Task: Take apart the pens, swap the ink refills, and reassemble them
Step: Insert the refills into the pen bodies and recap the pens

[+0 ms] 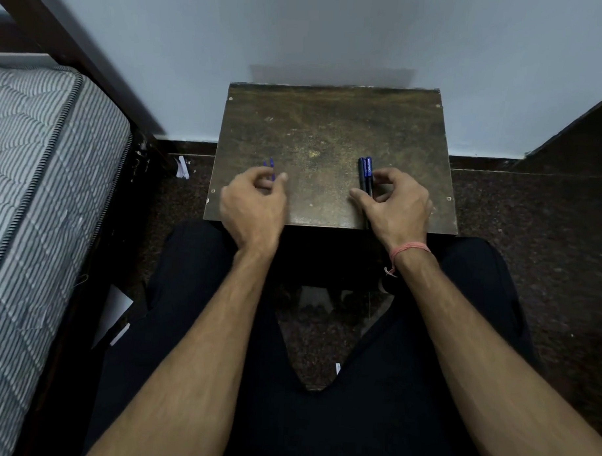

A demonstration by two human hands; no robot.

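Observation:
Two thin blue pen pieces [268,164] with pointed tips stick out past the fingers of my left hand [254,200], which is curled around their lower ends at the left of the small brown table [323,133]. Two capped pens [365,171], dark with blue barrels, lie side by side at the right, pointing away from me. My right hand [394,203] sits over them, thumb on their left and fingers on their right, pinching them against the tabletop. Their lower ends are hidden under the hand.
The table stands against a pale wall [316,34]. A striped mattress [39,157] on a dark bed frame runs along the left. Scraps of paper [182,167] lie on the dark speckled floor. My legs in black trousers [195,292] are below the table edge.

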